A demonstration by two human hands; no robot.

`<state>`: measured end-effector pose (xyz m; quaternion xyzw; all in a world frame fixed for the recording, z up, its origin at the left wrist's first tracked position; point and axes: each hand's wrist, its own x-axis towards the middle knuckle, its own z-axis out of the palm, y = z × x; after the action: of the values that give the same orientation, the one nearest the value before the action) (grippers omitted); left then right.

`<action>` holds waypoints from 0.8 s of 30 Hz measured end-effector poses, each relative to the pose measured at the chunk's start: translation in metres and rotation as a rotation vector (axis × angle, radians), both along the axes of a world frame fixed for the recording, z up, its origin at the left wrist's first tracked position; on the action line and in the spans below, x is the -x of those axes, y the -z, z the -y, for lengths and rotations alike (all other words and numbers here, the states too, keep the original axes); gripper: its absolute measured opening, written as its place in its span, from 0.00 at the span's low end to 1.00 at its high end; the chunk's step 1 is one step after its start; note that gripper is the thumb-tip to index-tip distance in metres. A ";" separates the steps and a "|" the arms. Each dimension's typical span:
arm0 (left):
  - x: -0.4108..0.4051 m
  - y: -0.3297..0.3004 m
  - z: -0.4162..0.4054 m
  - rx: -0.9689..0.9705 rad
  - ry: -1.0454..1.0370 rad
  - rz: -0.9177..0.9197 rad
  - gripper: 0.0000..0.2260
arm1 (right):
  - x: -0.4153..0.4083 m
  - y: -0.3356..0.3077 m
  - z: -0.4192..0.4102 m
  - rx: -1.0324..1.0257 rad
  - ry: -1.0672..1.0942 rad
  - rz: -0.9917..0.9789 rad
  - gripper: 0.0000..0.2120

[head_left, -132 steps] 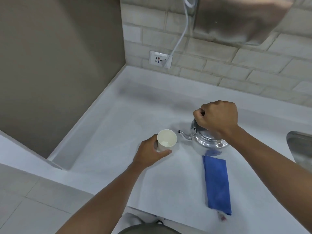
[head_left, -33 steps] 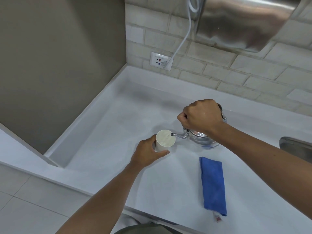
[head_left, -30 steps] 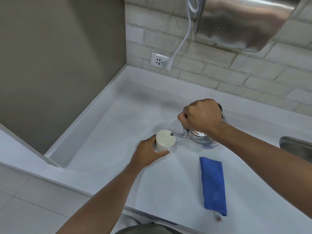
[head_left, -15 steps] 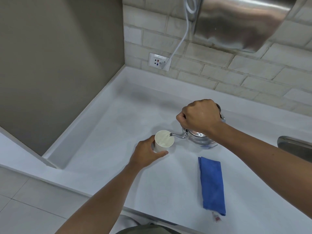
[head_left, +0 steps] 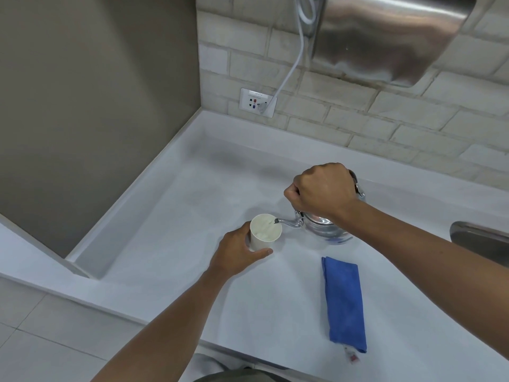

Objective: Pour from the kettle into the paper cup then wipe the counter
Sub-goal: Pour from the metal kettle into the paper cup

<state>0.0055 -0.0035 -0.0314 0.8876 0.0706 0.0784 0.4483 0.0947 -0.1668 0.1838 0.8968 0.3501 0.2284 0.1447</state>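
Kettle (head_left: 322, 226) lifted, spout over finger-held cup (head_left: 265, 230)

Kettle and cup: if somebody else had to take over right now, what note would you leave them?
Left hand: grip closed around the paper cup, steadying it on the counter.
Right hand: grip closed on the kettle handle, kettle tipped, spout tip over the cup's rim.
Blue cloth: folded, lying untouched on the counter to the right of the cup, near the front edge.
Done: kettle brought to the cup, pour under way.
Left: finish pouring, set the kettle down, then wipe the counter with the cloth.
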 end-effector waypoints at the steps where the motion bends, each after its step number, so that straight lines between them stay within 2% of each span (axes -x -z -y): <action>1: 0.000 0.000 0.000 0.002 0.000 -0.001 0.34 | 0.000 0.000 0.000 0.003 0.003 -0.001 0.14; 24: -0.002 0.006 -0.001 0.010 -0.007 0.025 0.34 | 0.006 -0.008 -0.005 0.014 0.019 -0.017 0.13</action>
<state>0.0075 -0.0025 -0.0379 0.8841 0.0685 0.0905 0.4534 0.0892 -0.1619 0.1913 0.9009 0.3445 0.2171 0.1503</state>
